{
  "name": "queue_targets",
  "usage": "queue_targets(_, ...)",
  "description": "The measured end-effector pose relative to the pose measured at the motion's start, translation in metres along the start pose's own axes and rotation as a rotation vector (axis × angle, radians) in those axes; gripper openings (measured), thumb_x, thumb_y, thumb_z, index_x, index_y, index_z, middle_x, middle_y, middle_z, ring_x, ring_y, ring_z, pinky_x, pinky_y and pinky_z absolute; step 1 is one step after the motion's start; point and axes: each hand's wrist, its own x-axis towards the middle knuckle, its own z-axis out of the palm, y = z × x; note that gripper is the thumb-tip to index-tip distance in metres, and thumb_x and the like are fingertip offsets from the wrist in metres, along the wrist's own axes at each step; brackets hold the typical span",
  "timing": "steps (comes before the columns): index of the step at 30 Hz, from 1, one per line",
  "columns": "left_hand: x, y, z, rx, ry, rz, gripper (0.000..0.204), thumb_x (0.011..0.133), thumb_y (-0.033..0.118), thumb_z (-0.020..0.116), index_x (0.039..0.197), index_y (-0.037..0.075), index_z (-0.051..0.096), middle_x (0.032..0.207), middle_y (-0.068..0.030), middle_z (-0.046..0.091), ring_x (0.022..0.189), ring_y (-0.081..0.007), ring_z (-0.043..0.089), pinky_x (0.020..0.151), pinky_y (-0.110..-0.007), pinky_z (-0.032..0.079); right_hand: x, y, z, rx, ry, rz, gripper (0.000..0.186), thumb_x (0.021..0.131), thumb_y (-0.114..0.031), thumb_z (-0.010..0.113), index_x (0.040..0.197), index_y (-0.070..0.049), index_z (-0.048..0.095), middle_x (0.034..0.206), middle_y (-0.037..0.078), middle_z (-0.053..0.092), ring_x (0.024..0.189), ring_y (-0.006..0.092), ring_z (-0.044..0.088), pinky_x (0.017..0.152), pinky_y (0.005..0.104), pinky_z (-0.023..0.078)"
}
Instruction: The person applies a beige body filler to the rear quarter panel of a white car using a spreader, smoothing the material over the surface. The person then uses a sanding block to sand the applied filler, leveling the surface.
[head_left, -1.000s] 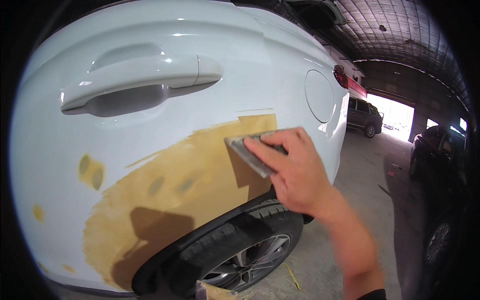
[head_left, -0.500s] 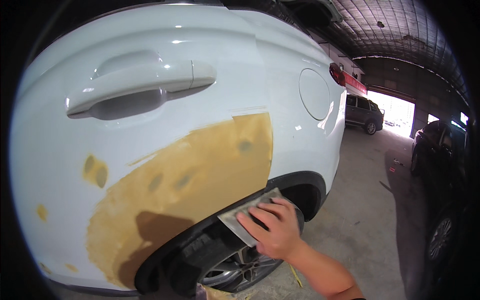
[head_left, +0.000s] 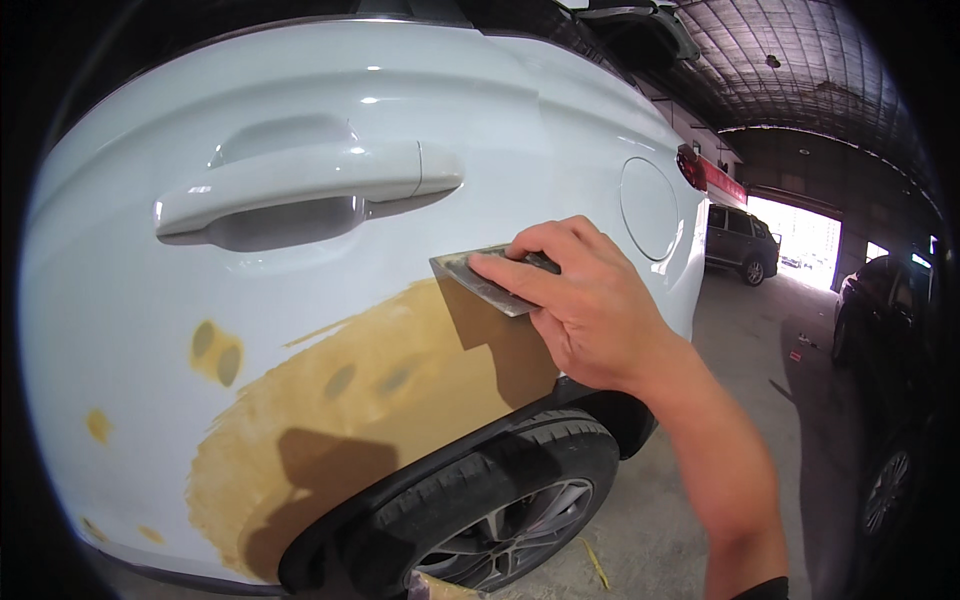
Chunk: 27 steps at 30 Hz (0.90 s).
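Note:
My right hand (head_left: 592,305) grips a flat grey putty spreader (head_left: 487,284), its fingers bent over the handle and thumb along the blade. The blade is at the upper right part of a large tan filler patch (head_left: 290,395) on the white car's rear side (head_left: 320,290). Whether its edge touches the surface is hard to tell. A shadow of the hand and blade falls over the patch just below. Dark spots show through the filler. Smaller tan spots (head_left: 217,352) lie to the left. My left hand is out of view.
A door handle (head_left: 300,190) juts out above the patch. Below it are the dark wheel-arch trim and a tyre (head_left: 560,450). Part of a tan-smeared object (head_left: 440,588) shows at the lower edge. Dark cars (head_left: 738,240) stand farther back on the concrete floor (head_left: 735,350).
My right hand has lifted the putty spreader from the wheel arch to the upper right part of the filler patch. The view has shifted slightly.

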Motion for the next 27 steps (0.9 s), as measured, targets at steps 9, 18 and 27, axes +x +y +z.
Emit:
queue_targets(9,0.003,-0.01,-0.011,-0.033,-0.003,-0.073,0.015,0.1,0.015,0.054,0.088,0.007,0.057,0.069,0.0081,0.047,0.058,-0.0023,0.036,0.051,-0.021,0.027,-0.059,-0.042,0.039,-0.032,0.021,0.101,0.058,0.067,-0.006,0.066,0.123,-0.019,0.066,0.112,0.005,0.054,0.099,0.03,0.049,0.086,0.0439,0.041)
queue_targets(18,-0.01,-0.005,-0.011,0.004,-0.007,-0.113,0.012,0.099,0.012,0.052,0.095,0.004,0.061,0.072,0.0092,0.049,0.063,-0.0022,0.037,0.054,-0.02,0.03,-0.128,-0.091,0.056,-0.015,-0.022,0.124,0.05,0.071,-0.016,0.063,0.121,-0.02,0.068,0.113,0.001,0.057,0.105,0.0251,0.049,0.092,0.046,0.041)
queue_targets(27,-0.014,0.0,-0.001,0.007,0.03,-0.083,0.017,0.1,0.016,0.054,0.085,0.008,0.055,0.063,0.0078,0.046,0.053,-0.0022,0.037,0.047,-0.021,0.027,-0.033,-0.004,-0.018,-0.014,0.094,0.032,0.047,0.072,0.004,0.06,0.116,-0.01,0.067,0.103,0.007,0.061,0.09,0.0298,0.057,0.078,0.0377,0.048)
